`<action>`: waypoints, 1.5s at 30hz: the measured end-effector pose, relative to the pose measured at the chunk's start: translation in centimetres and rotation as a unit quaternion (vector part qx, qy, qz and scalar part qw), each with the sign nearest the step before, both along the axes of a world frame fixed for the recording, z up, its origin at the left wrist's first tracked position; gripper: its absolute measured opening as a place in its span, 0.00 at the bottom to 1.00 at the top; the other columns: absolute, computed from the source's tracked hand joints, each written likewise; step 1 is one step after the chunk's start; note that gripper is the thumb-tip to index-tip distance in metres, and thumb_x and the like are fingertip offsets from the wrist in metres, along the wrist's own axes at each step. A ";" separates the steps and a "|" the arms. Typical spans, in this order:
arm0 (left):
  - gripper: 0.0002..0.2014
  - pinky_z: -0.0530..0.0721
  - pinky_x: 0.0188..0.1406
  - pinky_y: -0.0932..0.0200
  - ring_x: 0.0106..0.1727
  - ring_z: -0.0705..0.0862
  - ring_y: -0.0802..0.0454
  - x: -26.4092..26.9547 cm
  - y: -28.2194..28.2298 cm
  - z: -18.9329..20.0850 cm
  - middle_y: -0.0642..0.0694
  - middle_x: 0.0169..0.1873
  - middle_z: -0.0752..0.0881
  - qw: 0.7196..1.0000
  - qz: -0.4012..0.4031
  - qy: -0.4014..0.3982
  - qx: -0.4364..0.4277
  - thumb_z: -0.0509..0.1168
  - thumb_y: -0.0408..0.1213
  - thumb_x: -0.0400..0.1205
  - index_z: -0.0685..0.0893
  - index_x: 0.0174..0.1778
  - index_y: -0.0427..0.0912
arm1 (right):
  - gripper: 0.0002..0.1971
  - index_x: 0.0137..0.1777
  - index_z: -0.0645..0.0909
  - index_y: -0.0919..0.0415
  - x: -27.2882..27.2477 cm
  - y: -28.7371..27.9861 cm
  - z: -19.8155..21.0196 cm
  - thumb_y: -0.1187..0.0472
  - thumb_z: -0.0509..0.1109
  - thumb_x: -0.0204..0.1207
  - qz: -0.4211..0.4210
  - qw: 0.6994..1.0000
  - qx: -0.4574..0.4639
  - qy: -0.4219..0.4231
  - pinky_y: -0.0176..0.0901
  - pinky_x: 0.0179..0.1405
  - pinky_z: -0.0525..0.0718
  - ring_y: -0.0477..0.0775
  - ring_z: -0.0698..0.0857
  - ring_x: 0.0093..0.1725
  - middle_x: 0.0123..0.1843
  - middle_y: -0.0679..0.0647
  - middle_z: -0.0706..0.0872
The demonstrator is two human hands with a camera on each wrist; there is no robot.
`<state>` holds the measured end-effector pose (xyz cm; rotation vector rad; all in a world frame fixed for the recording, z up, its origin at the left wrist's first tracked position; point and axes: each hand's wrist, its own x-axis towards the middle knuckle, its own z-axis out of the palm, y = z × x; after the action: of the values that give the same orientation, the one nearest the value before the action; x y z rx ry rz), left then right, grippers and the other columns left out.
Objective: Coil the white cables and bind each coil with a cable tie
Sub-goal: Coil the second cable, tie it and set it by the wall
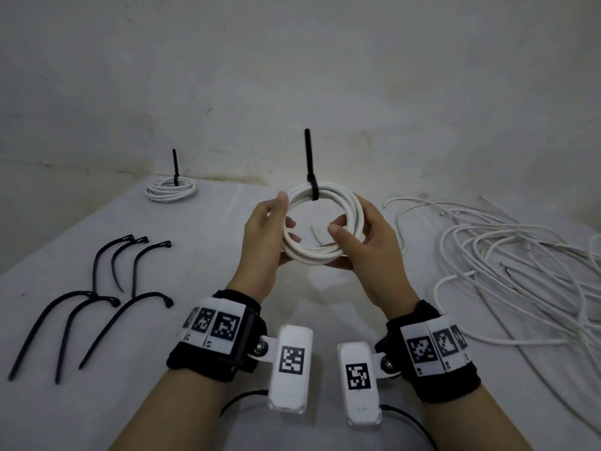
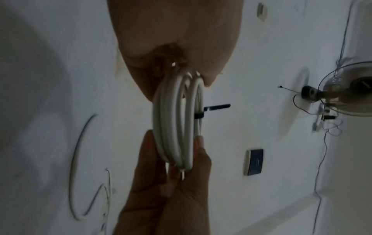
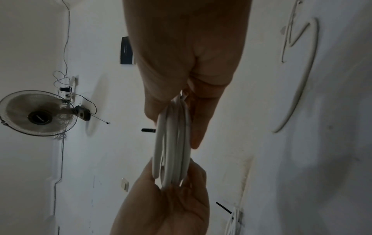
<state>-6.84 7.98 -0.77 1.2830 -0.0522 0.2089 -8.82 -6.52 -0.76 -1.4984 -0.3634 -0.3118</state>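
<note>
I hold a coil of white cable above the table, in front of my chest. My left hand grips its left side, thumb over the top rim. My right hand grips its right side, thumb inside the ring. A black cable tie wraps the far top of the coil, its long tail standing straight up. The left wrist view shows the coil edge-on with the tie sticking out sideways. In the right wrist view the coil is pinched between both hands.
A second bound coil with an upright black tie lies at the back left of the grey table. Several loose black cable ties lie at the left. A tangle of loose white cables covers the right side.
</note>
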 end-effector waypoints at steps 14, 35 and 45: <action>0.16 0.80 0.33 0.64 0.32 0.78 0.57 1.0 0.3 -0.7 0.51 0.40 0.76 0.979 0.041 -0.105 0.170 0.49 0.32 0.88 0.70 0.70 0.48 | 0.19 0.68 0.75 0.57 1.2 0.8 0.5 0.67 0.69 0.79 0.001 0.999 -0.046 0.022 0.46 0.36 0.89 0.57 0.91 0.41 0.54 0.60 0.84; 0.17 0.82 0.59 0.39 0.60 0.81 0.33 20.7 12.7 -2.5 0.31 0.61 0.81 0.933 0.170 0.136 0.285 0.50 0.44 0.88 0.68 0.66 0.35 | 0.11 0.56 0.87 0.57 11.9 2.8 -6.1 0.67 0.70 0.75 -0.003 0.913 -0.405 0.036 0.09 0.47 0.66 0.37 0.81 0.53 0.54 0.44 0.84; 0.17 0.77 0.60 0.48 0.65 0.79 0.34 26.1 14.3 -3.6 0.31 0.64 0.80 0.829 0.193 0.188 0.491 0.54 0.35 0.86 0.77 0.65 0.30 | 0.08 0.47 0.88 0.52 12.5 2.9 -6.9 0.66 0.71 0.76 0.017 0.935 -0.350 0.051 0.12 0.48 0.69 0.19 0.78 0.52 0.56 0.34 0.83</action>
<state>19.29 22.33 -4.32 2.3505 0.5101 0.2844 3.65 -3.62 -7.68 -2.1965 -0.4427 -0.0685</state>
